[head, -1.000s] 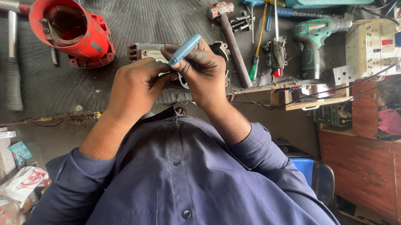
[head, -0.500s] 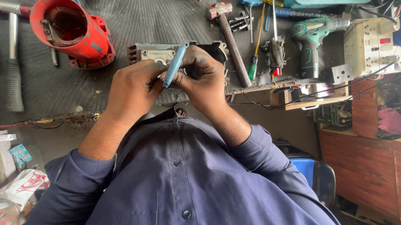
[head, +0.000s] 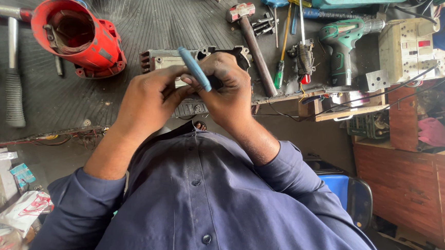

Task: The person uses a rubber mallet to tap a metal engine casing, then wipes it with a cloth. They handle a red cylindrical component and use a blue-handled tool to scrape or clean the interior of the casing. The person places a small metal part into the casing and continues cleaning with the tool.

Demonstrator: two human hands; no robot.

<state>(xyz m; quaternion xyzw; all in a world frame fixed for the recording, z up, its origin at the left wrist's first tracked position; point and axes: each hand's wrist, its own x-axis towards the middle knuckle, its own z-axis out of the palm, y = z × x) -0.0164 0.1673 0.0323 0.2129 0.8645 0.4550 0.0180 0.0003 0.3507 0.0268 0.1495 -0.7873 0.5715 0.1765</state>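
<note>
Keep your left hand [head: 149, 97] pinched on the blue-handled screwdriver [head: 195, 69] while your right hand [head: 227, 89] stays closed around its lower end (the tip is hidden) just above the grey motor housing [head: 159, 60], turning gently and squarely.

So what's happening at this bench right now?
A person in a dark blue shirt has both hands together over a grey metal housing on the black ribbed mat. The left hand and right hand meet around a blue-handled tool, its tip hidden between the fingers. A red motor casing, hammer and green drill lie nearby.
</note>
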